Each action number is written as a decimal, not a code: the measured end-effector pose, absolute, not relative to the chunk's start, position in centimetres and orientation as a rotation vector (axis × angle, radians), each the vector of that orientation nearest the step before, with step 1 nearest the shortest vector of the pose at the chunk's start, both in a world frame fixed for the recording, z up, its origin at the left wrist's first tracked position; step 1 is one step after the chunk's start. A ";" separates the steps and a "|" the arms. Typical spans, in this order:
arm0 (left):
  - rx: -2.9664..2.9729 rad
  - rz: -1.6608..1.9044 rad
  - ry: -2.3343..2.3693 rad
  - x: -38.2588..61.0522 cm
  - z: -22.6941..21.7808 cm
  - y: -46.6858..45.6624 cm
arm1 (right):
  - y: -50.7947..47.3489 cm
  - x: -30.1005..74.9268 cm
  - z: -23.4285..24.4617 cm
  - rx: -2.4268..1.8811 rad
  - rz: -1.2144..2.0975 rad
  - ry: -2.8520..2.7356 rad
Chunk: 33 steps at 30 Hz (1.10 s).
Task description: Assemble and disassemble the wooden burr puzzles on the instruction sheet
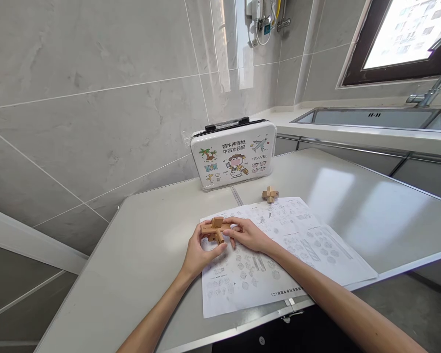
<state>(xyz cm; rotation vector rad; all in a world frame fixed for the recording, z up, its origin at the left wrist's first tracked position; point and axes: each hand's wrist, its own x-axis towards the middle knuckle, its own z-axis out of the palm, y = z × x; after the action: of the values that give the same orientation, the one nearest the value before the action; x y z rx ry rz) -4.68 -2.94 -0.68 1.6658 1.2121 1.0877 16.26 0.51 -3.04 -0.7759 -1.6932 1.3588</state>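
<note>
A wooden interlocking puzzle (216,228), made of crossed brown bars, is held just above a printed paper sheet (250,294). My left hand (199,251) grips it from the left and below, with the thumb near its lower bar. My right hand (247,232) pinches the right end of a bar, fingers closed around it. Part of the puzzle is covered by the fingers. Farther back, at the sheet's top edge, sits a second, lighter wooden puzzle (270,194) in a cross shape, touched by neither hand.
A white case (233,157) with cartoon prints and a black handle stands upright at the table's back. Below it lies the grey folding table (161,235). A sink (375,117) and faucet (431,90) are at the right, beneath a window (400,39). Tiled wall rises behind.
</note>
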 end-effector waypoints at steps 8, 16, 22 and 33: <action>1.726 1.070 1.215 -4.9 -0.8 -2.9 | 1.1 16.7 -3.0 -0.812 1.346 -1.578; 1.429 1.100 1.127 -5.3 -1.2 -2.4 | 2.0 17.0 -3.3 -1.062 1.019 -1.441; 1.176 1.115 0.948 -5.9 -0.3 -2.2 | 2.1 16.9 -4.8 -1.232 0.609 -1.685; 1.000 1.102 0.790 -5.9 -0.1 -2.4 | 2.0 16.6 -5.6 -1.212 0.408 -1.969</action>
<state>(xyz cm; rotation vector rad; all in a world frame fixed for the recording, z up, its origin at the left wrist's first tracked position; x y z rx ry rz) -5.89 -2.36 -0.14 0.9999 0.7901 1.1021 16.63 1.98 -5.65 -1.2122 -1.9687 0.4078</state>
